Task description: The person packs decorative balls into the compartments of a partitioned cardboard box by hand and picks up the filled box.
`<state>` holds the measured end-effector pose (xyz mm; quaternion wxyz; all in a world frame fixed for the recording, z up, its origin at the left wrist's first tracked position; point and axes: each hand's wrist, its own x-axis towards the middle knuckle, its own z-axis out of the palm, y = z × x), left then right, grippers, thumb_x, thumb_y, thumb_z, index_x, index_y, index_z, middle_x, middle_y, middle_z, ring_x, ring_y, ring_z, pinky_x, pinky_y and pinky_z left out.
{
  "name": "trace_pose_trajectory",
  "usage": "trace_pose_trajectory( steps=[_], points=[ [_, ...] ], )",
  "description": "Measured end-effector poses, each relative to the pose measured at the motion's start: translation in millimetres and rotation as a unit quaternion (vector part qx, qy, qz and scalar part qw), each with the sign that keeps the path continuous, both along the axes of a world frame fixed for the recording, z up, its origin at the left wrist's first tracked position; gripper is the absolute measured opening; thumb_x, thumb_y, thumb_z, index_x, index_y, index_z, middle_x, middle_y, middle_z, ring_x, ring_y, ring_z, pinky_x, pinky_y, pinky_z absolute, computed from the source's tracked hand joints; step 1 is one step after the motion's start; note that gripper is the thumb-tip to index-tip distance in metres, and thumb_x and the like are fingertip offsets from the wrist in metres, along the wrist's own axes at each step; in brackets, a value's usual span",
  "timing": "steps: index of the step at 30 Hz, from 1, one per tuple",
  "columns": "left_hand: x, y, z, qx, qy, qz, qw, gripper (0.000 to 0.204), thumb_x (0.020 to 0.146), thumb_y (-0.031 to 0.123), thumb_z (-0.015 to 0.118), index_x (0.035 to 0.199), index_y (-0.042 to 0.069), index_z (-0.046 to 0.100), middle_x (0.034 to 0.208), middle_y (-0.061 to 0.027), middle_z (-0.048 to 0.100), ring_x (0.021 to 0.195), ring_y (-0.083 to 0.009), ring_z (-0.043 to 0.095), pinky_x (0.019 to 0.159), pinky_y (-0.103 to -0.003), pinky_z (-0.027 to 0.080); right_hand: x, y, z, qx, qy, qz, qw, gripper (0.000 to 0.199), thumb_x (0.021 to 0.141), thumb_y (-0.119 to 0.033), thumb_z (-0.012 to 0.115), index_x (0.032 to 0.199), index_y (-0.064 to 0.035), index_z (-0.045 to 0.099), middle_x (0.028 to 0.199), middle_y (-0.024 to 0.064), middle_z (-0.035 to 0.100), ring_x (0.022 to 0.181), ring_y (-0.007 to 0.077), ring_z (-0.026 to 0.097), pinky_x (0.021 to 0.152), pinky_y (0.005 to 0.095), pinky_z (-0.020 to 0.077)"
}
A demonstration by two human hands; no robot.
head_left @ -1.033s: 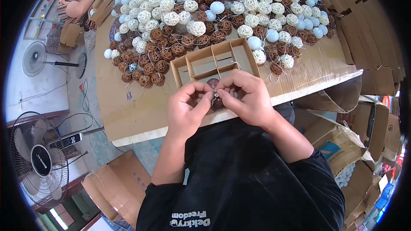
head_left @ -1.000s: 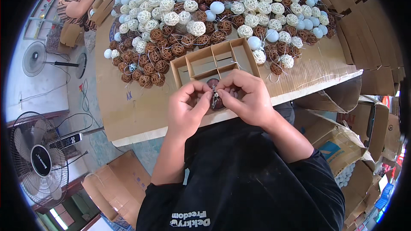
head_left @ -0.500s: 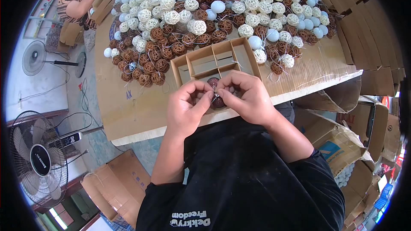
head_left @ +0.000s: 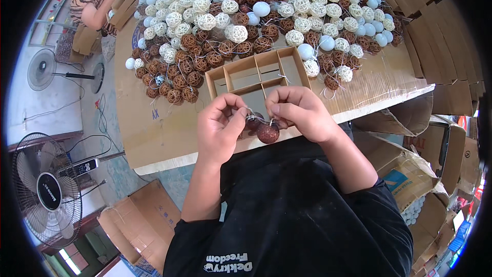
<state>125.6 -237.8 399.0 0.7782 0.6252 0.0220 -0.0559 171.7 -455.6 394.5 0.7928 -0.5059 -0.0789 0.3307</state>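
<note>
Over the near edge of the table, my left hand (head_left: pixel 223 128) and my right hand (head_left: pixel 303 117) face each other with pinched fingertips. A thin light string runs between them. From it hangs a dark brown-red glittery ball ornament (head_left: pixel 268 133), just below my right fingertips. A second glittery ball (head_left: pixel 253 123) sits beside it, partly hidden by my left fingers. Behind my hands lies a shallow cardboard box with dividers (head_left: pixel 302 67), its near part covered by my hands.
A large heap of white woven balls (head_left: pixel 237 34), brown woven balls (head_left: pixel 184 66) and pale smooth balls (head_left: pixel 261 8) covers the far table (head_left: pixel 154 146). Fans (head_left: pixel 48 191) stand at left. Cardboard cartons (head_left: pixel 400 174) crowd the right. Another person (head_left: pixel 92 2) works at the far left.
My hands have drawn slightly apart. One glittery ball has swung out below my right fingertips, and the string between my hands now shows. The divided box stays in place.
</note>
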Motion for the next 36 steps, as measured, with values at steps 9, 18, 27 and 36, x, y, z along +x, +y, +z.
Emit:
trace_pose_trajectory(
  steps=[9, 18, 27, 36],
  points=[
    [0, -6, 0, 0.002, -0.016, -0.017, 1.000, 0.007, 0.099, 0.003, 0.067, 0.104, -0.002, 0.065, 0.095, -0.0006, 0.066, 0.081, -0.0033, 0.059, 0.070, -0.020, 0.049, -10, 16, 10, -0.181, -0.218, -0.068, 0.957, 0.012, 0.094, -0.009, 0.076, 0.102, -0.0010, 0.072, 0.083, -0.0052, 0.057, 0.071, 0.0021, 0.048, 0.063, 0.0218, 0.0419],
    [1, -7, -2, 0.114, -0.067, 0.022, 0.991, 0.005, 0.097, 0.001, 0.070, 0.101, 0.001, 0.066, 0.087, 0.0038, 0.064, 0.074, -0.0014, 0.056, 0.067, -0.018, 0.045, -6, 7, 6, -0.102, -0.089, -0.015, 0.991, 0.011, 0.097, -0.009, 0.073, 0.103, 0.0006, 0.071, 0.089, -0.0042, 0.062, 0.078, 0.0016, 0.051, 0.068, 0.0217, 0.0424],
    [-7, -4, 2, 0.082, -0.009, -0.033, 0.996, 0.012, 0.098, 0.003, 0.072, 0.108, -0.003, 0.069, 0.091, 0.0015, 0.068, 0.078, -0.0027, 0.060, 0.068, -0.019, 0.049, -7, 4, 7, -0.021, -0.046, -0.013, 0.999, 0.016, 0.103, -0.011, 0.067, 0.105, 0.0036, 0.069, 0.093, 0.0018, 0.069, 0.085, 0.0068, 0.066, 0.078, 0.0260, 0.0550],
    [-6, -13, 3, 0.038, 0.044, -0.012, 0.998, 0.015, 0.098, 0.002, 0.071, 0.112, -0.005, 0.072, 0.094, -0.0015, 0.073, 0.082, -0.0031, 0.064, 0.072, -0.018, 0.051, -6, 1, 6, -0.046, -0.075, 0.004, 0.996, 0.016, 0.103, -0.011, 0.065, 0.107, 0.0037, 0.069, 0.094, 0.0010, 0.069, 0.087, 0.0051, 0.062, 0.077, 0.0247, 0.0524]
  ],
)
